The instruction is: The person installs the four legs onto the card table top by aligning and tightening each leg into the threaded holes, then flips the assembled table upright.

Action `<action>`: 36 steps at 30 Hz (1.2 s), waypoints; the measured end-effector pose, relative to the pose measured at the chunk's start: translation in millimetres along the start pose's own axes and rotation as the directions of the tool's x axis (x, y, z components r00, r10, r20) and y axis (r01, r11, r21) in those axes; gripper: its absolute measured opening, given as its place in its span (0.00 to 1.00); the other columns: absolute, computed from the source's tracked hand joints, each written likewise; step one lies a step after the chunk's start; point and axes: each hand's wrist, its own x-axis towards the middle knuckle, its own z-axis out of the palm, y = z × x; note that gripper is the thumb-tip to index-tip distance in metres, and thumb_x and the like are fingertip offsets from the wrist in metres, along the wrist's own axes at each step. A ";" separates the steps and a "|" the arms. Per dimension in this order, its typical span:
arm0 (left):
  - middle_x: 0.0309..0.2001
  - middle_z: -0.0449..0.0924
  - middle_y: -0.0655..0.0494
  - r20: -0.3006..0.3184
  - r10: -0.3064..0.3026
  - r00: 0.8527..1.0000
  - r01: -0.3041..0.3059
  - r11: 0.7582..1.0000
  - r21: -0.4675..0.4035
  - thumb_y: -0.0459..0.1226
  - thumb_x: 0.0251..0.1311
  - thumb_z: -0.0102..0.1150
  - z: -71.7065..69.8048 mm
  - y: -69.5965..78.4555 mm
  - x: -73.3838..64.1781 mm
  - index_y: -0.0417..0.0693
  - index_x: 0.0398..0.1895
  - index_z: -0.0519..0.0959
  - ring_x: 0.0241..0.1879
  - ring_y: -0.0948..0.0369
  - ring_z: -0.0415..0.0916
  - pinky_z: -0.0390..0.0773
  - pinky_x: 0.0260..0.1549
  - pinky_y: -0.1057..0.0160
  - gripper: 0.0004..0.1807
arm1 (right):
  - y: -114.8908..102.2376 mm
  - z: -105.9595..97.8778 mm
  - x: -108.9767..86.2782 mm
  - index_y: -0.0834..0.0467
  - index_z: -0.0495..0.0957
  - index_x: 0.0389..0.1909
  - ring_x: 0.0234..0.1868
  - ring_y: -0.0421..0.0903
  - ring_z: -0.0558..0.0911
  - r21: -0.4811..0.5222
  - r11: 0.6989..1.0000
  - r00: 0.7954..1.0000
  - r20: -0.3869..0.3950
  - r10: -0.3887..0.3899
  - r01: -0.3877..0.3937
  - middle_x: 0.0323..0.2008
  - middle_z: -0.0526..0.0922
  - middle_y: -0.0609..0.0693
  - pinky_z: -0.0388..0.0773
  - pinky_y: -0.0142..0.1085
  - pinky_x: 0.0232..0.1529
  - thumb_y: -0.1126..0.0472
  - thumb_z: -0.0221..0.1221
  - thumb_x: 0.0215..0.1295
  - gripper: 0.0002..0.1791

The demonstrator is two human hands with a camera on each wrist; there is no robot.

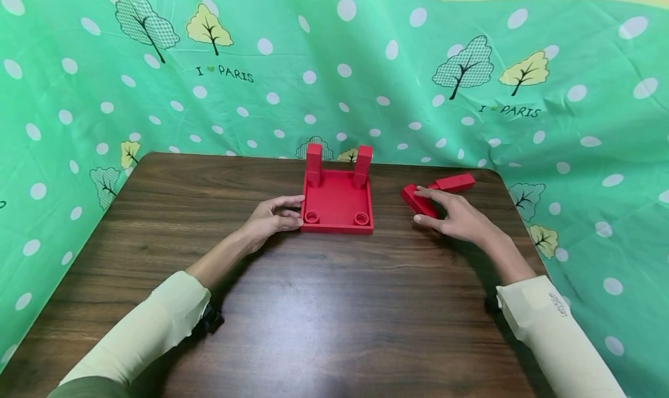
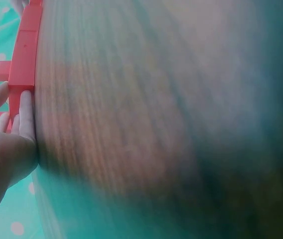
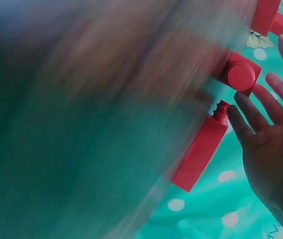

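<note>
A red square tabletop piece (image 1: 337, 197) with a low rim lies on the table like a tray. Two square red legs, a left one (image 1: 313, 164) and a right one (image 1: 363, 165), stand upright at its back corners; its front corners have round sockets. My left hand (image 1: 269, 219) touches its left side with thumb and fingertips. Over a loose red leg (image 1: 418, 200), my right hand (image 1: 457, 215) has its thumb and fingers spread; in the right wrist view a round end faces the camera. Just behind lies another loose leg (image 1: 456, 182), its threaded peg (image 3: 221, 112) pointing toward the hand.
Everything lies on a dark wood-grain table (image 1: 313, 305). A green polka-dot cloth (image 1: 345, 96) with tree prints hangs behind and beside it. Both forearms wear pale sleeves, such as the left sleeve (image 1: 151, 322).
</note>
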 end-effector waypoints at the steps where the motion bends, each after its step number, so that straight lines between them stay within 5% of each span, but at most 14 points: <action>1: 0.79 0.74 0.39 -0.001 0.001 1.000 -0.001 1.000 -0.002 0.19 0.69 0.68 0.1 -0.2 -0.2 0.44 0.84 0.74 0.53 0.68 0.85 0.92 0.52 0.68 0.40 | 0.1 0.8 2.6 0.56 0.71 0.85 0.71 0.62 0.80 0.013 1.000 1.000 -0.028 0.003 -0.002 0.78 0.78 0.62 0.84 0.66 0.69 0.40 0.72 0.77 0.44; 6: 0.79 0.74 0.38 -0.001 0.005 1.000 -0.005 1.000 0.004 0.19 0.69 0.67 0.6 -0.1 -1.4 0.44 0.84 0.73 0.53 0.68 0.86 0.92 0.52 0.68 0.40 | 0.4 1.2 16.0 0.61 0.73 0.81 0.65 0.61 0.83 0.037 0.999 0.997 -0.070 0.021 -0.018 0.68 0.85 0.63 0.85 0.62 0.65 0.44 0.73 0.76 0.42; 18: 0.79 0.74 0.38 -0.005 -0.006 1.000 0.006 1.000 -0.003 0.19 0.70 0.67 0.3 0.6 -1.9 0.44 0.84 0.73 0.53 0.68 0.86 0.92 0.52 0.68 0.40 | -2.9 1.4 42.1 0.64 0.76 0.78 0.56 0.58 0.84 0.025 0.989 0.989 0.045 0.141 -0.142 0.64 0.86 0.65 0.85 0.51 0.57 0.46 0.73 0.76 0.40; 36: 0.78 0.75 0.38 -0.003 -0.014 1.000 0.014 1.000 -0.025 0.18 0.69 0.66 1.5 1.8 -1.8 0.43 0.85 0.72 0.50 0.69 0.87 0.93 0.51 0.68 0.41 | -11.9 9.8 55.0 0.63 0.85 0.66 0.49 0.54 0.82 0.010 0.999 0.998 0.055 0.043 -0.043 0.51 0.89 0.58 0.85 0.51 0.55 0.51 0.76 0.73 0.28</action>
